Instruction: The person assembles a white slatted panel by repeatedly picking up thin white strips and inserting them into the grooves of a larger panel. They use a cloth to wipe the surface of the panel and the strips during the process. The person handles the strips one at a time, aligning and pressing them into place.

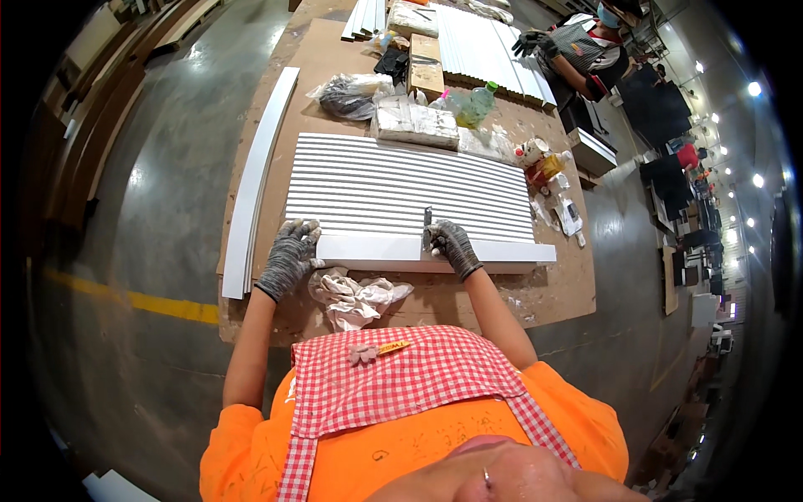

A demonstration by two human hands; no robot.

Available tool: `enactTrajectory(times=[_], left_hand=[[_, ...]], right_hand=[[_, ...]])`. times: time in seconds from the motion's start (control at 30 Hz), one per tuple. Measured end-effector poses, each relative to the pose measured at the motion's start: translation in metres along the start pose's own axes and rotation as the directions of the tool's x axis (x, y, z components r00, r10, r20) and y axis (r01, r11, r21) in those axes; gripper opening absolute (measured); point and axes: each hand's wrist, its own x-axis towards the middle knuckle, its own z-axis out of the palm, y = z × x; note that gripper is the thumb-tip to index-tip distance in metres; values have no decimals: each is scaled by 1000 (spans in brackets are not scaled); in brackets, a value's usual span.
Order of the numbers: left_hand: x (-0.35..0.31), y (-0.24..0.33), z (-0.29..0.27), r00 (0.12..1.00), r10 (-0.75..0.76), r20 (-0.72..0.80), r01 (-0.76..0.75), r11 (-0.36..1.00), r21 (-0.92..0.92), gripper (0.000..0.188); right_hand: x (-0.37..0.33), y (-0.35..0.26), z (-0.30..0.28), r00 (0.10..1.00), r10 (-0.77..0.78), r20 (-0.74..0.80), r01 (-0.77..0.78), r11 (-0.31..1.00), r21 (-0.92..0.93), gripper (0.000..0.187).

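Nearest my camera was the orange shirt (242, 464) at the wearer's end of the rig, covered in front by a red-and-white checked apron (376, 381). Beyond it, on the brown workbench (544, 305), I had a long white board (372, 248) lying crosswise along the near edge of a row of narrow white strips (410, 188). It looked smooth and plain, straight-edged, its right end reaching a little past the row.

I had my right hand (452, 244), in a grey knitted glove, closed on a thin dark tool (427, 219) – fingers bent, the tool standing against the board right of its middle. My left hand (288, 261), gloved alike, was at the board's left end, fingers above and thumb below, partly spread; whether they gripped it I could not tell from my feed.

Just in front of the board, near that left hand, lay a crumpled pale cloth (355, 301). Past the row I could see a white block (414, 120), a green-capped bottle (477, 105) and – at the right – a bottle of amber liquid (546, 170).
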Motion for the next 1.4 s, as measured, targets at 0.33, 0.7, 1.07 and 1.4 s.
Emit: enactTrajectory(times=[0.33, 0.7, 1.07, 1.4], left_hand=[[-2, -2, -6, 995, 20, 93, -19, 1000, -6, 69], [0, 31, 29, 970, -157, -187, 174, 982, 75, 90], [1, 19, 29, 969, -100, -224, 111, 993, 37, 71], [6, 13, 8, 995, -99, -24, 100, 994, 53, 75]], right_hand=[[10, 6, -8, 996, 47, 81, -53, 996, 75, 15], [9, 4, -10, 993, 27, 115, -31, 999, 36, 14], [4, -3, -6, 988, 22, 154, -22, 1000, -2, 21], [1, -5, -3, 997, 22, 72, -25, 999, 42, 16]])
